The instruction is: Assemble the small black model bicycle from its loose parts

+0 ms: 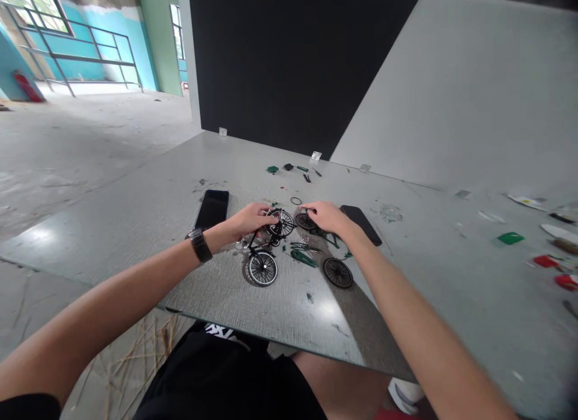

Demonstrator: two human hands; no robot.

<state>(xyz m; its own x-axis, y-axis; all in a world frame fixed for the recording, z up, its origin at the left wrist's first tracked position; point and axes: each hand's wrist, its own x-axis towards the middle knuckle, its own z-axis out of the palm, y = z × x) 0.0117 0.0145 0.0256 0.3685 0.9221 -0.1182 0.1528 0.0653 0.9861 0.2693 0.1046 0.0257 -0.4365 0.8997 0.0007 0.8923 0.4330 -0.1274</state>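
My left hand (pixel 253 220) has its fingers closed at the upper wheel of a small black model bicycle (pixel 263 267), which has silvery rims. My right hand (pixel 326 217) is closed at the upper dark wheel (pixel 306 221) of a second, green-framed model bicycle. That one's other wheel (pixel 338 273) rests on the table nearer to me. Between the two models lie a green part (pixel 303 258) and some thin pieces. A thin black ring (pixel 295 200) lies just beyond my hands. My palms hide parts of both frames.
A phone (pixel 213 209) lies on the table left of my hands, and a dark flat case (pixel 360 224) lies to the right. Small green and black parts (pixel 272 169) sit farther back. A black panel (pixel 289 64) rises behind. Red and white pieces (pixel 545 261) are scattered far right.
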